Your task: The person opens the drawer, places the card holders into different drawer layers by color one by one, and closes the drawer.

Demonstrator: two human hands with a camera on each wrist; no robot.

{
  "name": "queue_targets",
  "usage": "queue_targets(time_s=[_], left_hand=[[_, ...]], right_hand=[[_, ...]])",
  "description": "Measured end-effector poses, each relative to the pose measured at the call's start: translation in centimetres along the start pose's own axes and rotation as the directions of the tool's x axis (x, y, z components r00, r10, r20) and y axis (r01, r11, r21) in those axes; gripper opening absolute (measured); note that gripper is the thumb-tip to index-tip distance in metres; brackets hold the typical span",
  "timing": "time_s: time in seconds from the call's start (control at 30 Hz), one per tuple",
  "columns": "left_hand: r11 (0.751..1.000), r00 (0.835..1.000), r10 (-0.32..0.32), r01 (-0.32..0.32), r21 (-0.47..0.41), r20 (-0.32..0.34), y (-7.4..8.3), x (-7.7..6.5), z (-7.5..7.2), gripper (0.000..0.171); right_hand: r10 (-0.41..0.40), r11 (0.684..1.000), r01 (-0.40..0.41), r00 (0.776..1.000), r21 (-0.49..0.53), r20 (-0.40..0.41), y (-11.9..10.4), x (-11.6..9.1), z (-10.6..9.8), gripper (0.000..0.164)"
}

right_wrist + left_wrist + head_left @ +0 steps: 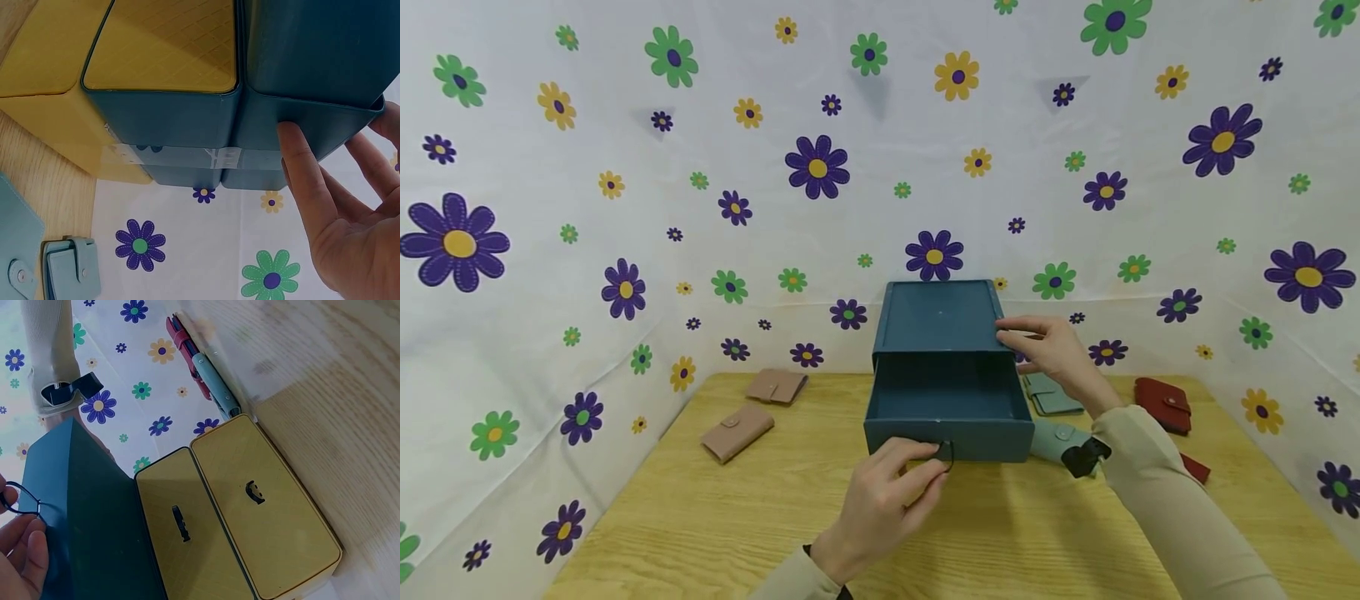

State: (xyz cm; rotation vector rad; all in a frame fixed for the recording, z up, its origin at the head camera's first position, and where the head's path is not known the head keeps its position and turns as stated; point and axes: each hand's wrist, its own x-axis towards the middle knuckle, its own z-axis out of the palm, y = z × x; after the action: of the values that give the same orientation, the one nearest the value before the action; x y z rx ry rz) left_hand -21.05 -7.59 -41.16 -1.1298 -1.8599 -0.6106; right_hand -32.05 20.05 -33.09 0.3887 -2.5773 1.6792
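A blue drawer box (940, 312) stands on the wooden table with its top drawer (951, 440) pulled out; the drawer's inside looks bare. My left hand (883, 500) pinches the dark loop pull (22, 512) on the drawer front between thumb and fingers. Against the right side of the box, my right hand (1060, 354) rests with extended fingers; one finger (299, 162) presses on the blue side wall. Under the pulled-out drawer, two yellow drawer fronts (290, 531) with dark pulls show in the left wrist view, both closed.
Two pink wallets (737, 433) lie at the left of the table (700, 517). Right of the box are two pale green wallets (1052, 396), partly behind my right arm. Farther right sit a red wallet (1163, 404) and another red piece (1195, 468). A flowered cloth (865, 225) surrounds the table.
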Motion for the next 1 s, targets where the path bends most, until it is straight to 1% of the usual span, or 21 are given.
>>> queue_targets(time_s=[0.13, 0.37, 0.6, 0.73, 0.77, 0.83, 0.93, 1.0], left_hand=[[1.000, 1.000, 0.018, -0.018, -0.005, -0.020, -0.09, -0.15, 0.06, 0.009], [1.000, 0.999, 0.019, -0.019, -0.009, -0.041, 0.00, -0.09, 0.01, 0.009], [0.999, 0.994, 0.036, -0.040, -0.037, -0.102, -0.05, 0.16, -0.42, 0.011], [0.999, 0.991, 0.036, -0.039, -0.029, -0.126, -0.32, 0.24, -0.68, 0.011], [0.999, 0.992, 0.034, -0.037, -0.025, -0.123, -0.39, 0.23, -0.75, 0.011], [1.000, 0.995, 0.026, -0.027, -0.011, -0.094, -0.46, 0.18, -0.85, 0.011], [1.000, 1.000, 0.015, -0.015, 0.017, -0.001, -0.39, 0.05, -0.90, 0.017], [1.000, 0.998, 0.010, -0.012, 0.027, 0.066, -0.27, 0.04, -0.84, 0.018]], right_hand=[[0.005, 1.000, -0.005, 1.000, 0.001, 0.002, 0.02, -0.04, -0.04, 0.049], [0.001, 1.000, -0.001, 1.000, 0.006, 0.008, 0.07, 0.02, -0.01, 0.048], [-0.001, 1.000, 0.001, 1.000, 0.001, 0.009, -0.01, 0.02, -0.03, 0.048], [-0.004, 1.000, 0.004, 1.000, 0.006, 0.015, -0.07, -0.01, -0.06, 0.048], [-0.004, 1.000, 0.004, 1.000, 0.006, 0.015, -0.08, -0.02, -0.07, 0.048], [-0.003, 1.000, 0.003, 1.000, 0.006, 0.016, -0.11, -0.02, -0.09, 0.049], [0.001, 1.000, -0.001, 1.000, 0.006, 0.018, -0.16, -0.01, -0.10, 0.049], [0.003, 1.000, -0.003, 1.000, 0.006, 0.018, -0.18, 0.03, -0.09, 0.049]])
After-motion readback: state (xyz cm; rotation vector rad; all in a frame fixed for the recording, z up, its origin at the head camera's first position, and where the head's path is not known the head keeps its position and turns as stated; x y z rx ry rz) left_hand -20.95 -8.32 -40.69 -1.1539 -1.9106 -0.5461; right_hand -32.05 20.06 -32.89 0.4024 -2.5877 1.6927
